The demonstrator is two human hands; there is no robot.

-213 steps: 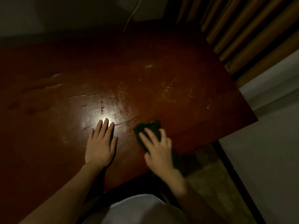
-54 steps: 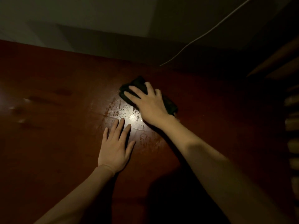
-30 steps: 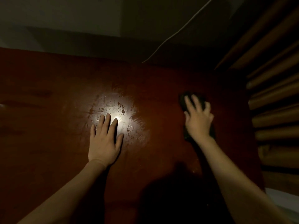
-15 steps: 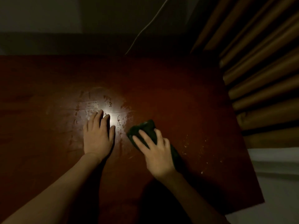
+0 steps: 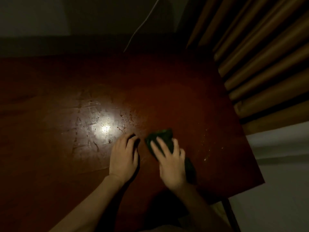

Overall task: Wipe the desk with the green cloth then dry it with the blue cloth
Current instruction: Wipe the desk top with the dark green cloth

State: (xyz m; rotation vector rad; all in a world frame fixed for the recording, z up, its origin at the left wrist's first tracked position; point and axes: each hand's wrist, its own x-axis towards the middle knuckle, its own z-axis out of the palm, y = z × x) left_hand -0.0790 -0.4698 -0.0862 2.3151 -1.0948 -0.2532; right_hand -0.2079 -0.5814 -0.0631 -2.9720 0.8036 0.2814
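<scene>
Wiping tip: right hand (image 5: 170,162) pressing flat on green cloth (image 5: 163,136) beside left hand (image 5: 124,157), fingers curled and empty on desk (image 5: 192,101); overlap strokes toward droplets (image 5: 204,159) right of it.

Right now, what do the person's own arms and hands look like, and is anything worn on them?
Two bare hands, the left hand and the right hand, on bare forearms. No gloves or sleeves show, and no rings or watch can be made out in the dim light. The right hand is slightly blurred.
</scene>
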